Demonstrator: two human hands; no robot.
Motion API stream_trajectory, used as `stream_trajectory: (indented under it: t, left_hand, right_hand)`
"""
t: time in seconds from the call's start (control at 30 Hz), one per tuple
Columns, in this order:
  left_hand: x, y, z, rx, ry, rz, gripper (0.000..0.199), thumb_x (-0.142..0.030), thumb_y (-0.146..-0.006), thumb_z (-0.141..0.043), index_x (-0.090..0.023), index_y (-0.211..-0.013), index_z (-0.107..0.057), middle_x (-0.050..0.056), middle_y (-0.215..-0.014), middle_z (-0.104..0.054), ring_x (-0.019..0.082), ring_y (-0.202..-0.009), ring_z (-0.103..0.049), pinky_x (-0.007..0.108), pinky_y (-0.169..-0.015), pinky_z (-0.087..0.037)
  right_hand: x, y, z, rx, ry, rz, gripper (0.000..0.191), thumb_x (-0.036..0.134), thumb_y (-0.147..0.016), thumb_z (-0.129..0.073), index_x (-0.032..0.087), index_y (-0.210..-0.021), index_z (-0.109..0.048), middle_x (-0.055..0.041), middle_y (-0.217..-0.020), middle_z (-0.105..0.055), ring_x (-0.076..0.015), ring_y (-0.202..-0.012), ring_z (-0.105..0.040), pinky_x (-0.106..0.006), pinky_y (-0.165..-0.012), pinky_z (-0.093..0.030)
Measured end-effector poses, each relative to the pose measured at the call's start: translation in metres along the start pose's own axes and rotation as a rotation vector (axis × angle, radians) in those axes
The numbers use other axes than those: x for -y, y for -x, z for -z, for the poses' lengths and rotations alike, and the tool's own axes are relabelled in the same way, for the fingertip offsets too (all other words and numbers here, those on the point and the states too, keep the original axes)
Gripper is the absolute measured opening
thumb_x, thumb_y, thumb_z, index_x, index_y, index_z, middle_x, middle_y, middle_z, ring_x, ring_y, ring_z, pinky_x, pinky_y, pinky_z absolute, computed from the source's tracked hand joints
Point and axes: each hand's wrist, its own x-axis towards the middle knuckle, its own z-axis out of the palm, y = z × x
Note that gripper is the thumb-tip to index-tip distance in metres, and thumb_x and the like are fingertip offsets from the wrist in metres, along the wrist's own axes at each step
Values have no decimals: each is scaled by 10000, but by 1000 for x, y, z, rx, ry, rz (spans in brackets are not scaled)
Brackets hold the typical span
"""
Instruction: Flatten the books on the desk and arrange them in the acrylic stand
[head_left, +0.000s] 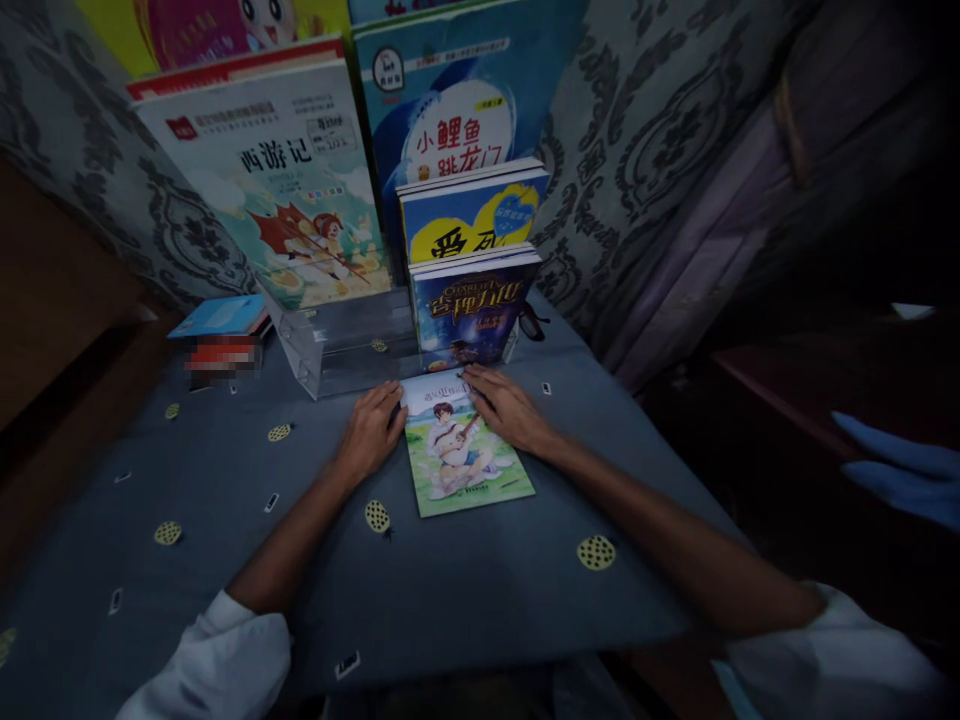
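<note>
A thin book (461, 460) with a drawn figure playing a stringed instrument on its green and white cover lies flat on the table, closed. My left hand (373, 425) rests beside its upper left edge, fingers extended and the thumb apart, touching the edge. Across the upper right corner of the cover lies my right hand (510, 408), its fingers stretched out and hiding part of the title. Just behind the book, a dark blue book (476, 315) leans upright at the front of a clear stand (300, 350).
Behind stand a blue and yellow book (480, 210), a teal book (450, 95) and a pale book (277, 190). Dark glasses (532, 322) sit by the stand's right side. A small stack with a blue book (221, 316) lies left. The grey-blue tablecloth (480, 590) has pineapple prints.
</note>
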Motion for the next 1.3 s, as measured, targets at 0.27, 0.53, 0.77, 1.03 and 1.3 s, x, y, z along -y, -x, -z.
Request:
stream_trajectory:
  t: [0.27,0.53,0.77,1.03,1.3]
  left_hand:
    - [1,0,-1,45,7,25,342,-276,-989,-485,-151,-1271,-633,149,-1376,-632,297,-1309,-571,509,-1096,-458]
    - [0,-1,1,92,-17,57,352,-265,-983,-505,-144,-1286,-634,138,-1393,-622,289,-1308,-566,476,-1087,-464]
    - [-1,-1,-1,74,5,66,340,-240,-981,-511,-130,-1275,-642,138,-1386,-628,283,-1307,-565,470,-1111,-440]
    - [3,0,-2,85,28,65,340,-217,-988,-484,-136,-1278,-643,141,-1400,-617,276,-1320,-559,469,-1117,-433]
    - [1,0,0,81,24,63,335,-222,-985,-505,-138,-1277,-646,133,-1390,-628,276,-1307,-573,463,-1112,-440]
  right_hand:
    - [8,4,3,48,-13,-25,462,273,-964,-445,191,-1397,-581,-113,-1468,-570,-300,-1412,-468,-556,-1168,-394]
    - [38,41,13,91,27,-27,444,265,-976,-448,182,-1391,-583,-140,-1470,-563,-318,-1411,-465,-596,-1180,-339]
    - [85,27,-3,215,53,142,418,225,-999,-429,213,-1384,-592,-123,-1458,-579,-295,-1415,-464,-581,-1182,-338]
    - [104,22,-19,258,-20,286,400,202,-1006,-419,182,-1357,-610,-138,-1455,-579,-271,-1427,-450,-558,-1180,-369]
    - [119,74,-10,241,-75,346,449,172,-1021,-401,190,-1457,-506,-119,-1447,-591,-212,-1403,-482,-474,-1196,-382]
